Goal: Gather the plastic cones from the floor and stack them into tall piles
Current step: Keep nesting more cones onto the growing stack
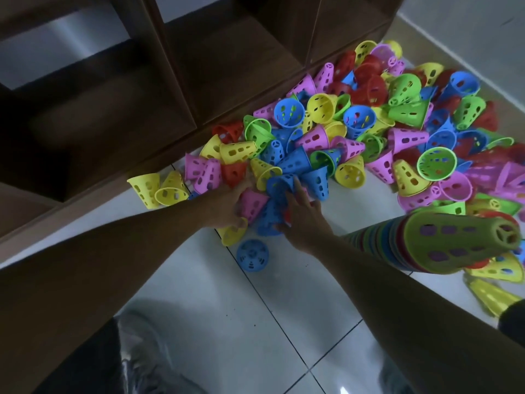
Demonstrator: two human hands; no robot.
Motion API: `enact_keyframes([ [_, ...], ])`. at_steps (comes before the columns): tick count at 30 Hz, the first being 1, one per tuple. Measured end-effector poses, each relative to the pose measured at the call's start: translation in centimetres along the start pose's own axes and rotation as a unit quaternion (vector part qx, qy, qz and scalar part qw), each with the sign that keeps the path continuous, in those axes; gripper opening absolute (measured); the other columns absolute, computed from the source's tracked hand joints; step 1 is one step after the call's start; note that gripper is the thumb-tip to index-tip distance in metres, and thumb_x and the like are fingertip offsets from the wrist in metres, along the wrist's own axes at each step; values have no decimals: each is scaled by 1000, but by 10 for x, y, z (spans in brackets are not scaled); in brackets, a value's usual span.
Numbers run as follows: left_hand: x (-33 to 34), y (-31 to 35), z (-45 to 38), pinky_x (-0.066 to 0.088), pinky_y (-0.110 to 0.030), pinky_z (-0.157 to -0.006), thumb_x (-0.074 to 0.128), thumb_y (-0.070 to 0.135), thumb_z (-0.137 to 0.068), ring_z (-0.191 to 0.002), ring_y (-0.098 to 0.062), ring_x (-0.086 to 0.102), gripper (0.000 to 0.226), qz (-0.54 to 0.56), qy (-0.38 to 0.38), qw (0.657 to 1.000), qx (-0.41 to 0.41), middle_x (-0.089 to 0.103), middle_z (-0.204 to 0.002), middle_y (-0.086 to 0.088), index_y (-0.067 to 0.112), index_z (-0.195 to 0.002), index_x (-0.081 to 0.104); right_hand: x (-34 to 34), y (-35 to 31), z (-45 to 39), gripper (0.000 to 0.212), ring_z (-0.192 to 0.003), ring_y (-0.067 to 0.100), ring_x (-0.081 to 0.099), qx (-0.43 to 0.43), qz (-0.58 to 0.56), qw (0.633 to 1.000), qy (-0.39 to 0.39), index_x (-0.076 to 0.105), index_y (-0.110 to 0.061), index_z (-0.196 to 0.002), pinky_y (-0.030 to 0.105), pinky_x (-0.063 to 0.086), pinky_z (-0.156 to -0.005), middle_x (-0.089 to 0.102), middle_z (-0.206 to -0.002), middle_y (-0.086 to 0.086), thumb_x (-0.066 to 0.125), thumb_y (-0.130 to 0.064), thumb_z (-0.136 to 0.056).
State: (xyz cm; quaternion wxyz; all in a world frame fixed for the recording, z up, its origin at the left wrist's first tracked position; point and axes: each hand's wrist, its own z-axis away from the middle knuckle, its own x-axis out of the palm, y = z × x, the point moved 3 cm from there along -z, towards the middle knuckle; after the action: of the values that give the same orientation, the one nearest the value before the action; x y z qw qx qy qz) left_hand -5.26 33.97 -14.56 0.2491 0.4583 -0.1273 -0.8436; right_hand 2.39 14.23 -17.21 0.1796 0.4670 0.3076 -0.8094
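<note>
Big messy heap of perforated plastic cones in pink, blue, yellow, green and red, spread over the white tiled floor right against the dark brown wooden shelf unit. Both hands are at the near edge of that heap. The left hand has its fingers curled onto a pink cone, with a yellow cone just under it. The right hand grips a blue cone, fingers spread over it. Another blue cone sits alone on the floor just short of the heap. Right of the hands, a tall multicoloured stack of nested cones topped with a green one leans toward the camera.
</note>
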Motion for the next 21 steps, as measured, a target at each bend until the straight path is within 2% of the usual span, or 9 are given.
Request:
enact_keyframes([
  [2, 1, 2, 1, 46, -28, -71, 80, 33, -85, -89, -19, 62, 90, 5, -12, 1000, 24, 57, -108, 2, 30, -154, 22, 3, 5, 1, 88, -149, 43, 20, 6, -21, 1000, 12, 6, -15, -160, 50, 31, -116, -14, -168, 4, 62, -36, -96],
  [5, 1, 2, 0, 50, -30, -68, 73, 30, -92, -78, -18, 61, 72, -5, 3, 999, 32, 61, -89, 3, 26, -152, 35, 6, 8, 7, 75, -127, 45, 44, 1, -38, 999, 23, 13, -13, -159, 50, 43, -102, -11, -168, 1, 55, -33, -101],
  [8, -1, 3, 2, 40, -19, -57, 66, 22, -97, -71, -12, 55, 51, 25, 31, 999, 19, 54, -76, 8, 25, -145, 49, 6, 4, 17, 70, -109, 40, 49, 5, -34, 999, 12, 18, -15, -158, 48, 48, -93, -10, -168, -1, 56, -32, -102],
  [10, -2, 5, 3, 35, -18, -57, 65, 19, -97, -80, -17, 56, 29, 29, 44, 999, -5, 51, -76, 10, 17, -126, 62, 7, -1, 24, 76, -108, 38, 49, 9, -29, 1000, 1, 16, -16, -159, 46, 49, -91, -12, -167, -2, 62, -25, -99],
  [12, -3, 6, 5, 37, -22, -59, 66, 18, -96, -85, -22, 59, 9, 10, 45, 998, -32, 53, -76, 5, 13, -101, 61, 8, -4, 29, 80, -108, 37, 49, 18, -32, 999, -13, 13, -16, -160, 44, 49, -90, -13, -167, -2, 63, -16, -97],
  [15, -9, 4, 8, 54, -36, -71, 67, 12, -94, -87, -26, 64, 9, 10, 54, 997, -54, 64, -88, -8, 4, -98, 66, 3, -11, 34, 76, -108, 38, 49, 18, -55, 998, -14, 17, -14, -158, 46, 47, -90, -7, -167, 2, 58, -8, -94],
  [17, -19, 6, 14, 57, -42, -77, 67, 6, -91, -86, -27, 65, 3, 25, 65, 996, -53, 66, -88, -11, 5, -93, 68, -4, -14, 37, 72, -109, 39, 49, 19, -76, 997, -9, 14, -14, -159, 46, 45, -92, 0, -167, 5, 51, -11, -98],
  [19, -34, 10, 22, 55, -38, -69, 69, 3, -89, -79, -26, 63, 12, 31, 83, 995, -49, 62, -79, -7, 8, -79, 63, -13, -19, 41, 67, -108, 40, 49, 15, -106, 994, 0, 12, -16, -159, 45, 43, -93, 6, -166, 6, 46, -17, -102],
  [21, -54, 18, 35, 43, -27, -55, 74, 10, -87, -64, -15, 53, 29, 28, 108, 992, -51, 53, -68, 1, 15, -68, 53, -24, -27, 46, 64, -107, 41, 49, -1, -126, 992, 12, 14, -18, -159, 44, 41, -93, 10, -165, 5, 45, -21, -104],
])
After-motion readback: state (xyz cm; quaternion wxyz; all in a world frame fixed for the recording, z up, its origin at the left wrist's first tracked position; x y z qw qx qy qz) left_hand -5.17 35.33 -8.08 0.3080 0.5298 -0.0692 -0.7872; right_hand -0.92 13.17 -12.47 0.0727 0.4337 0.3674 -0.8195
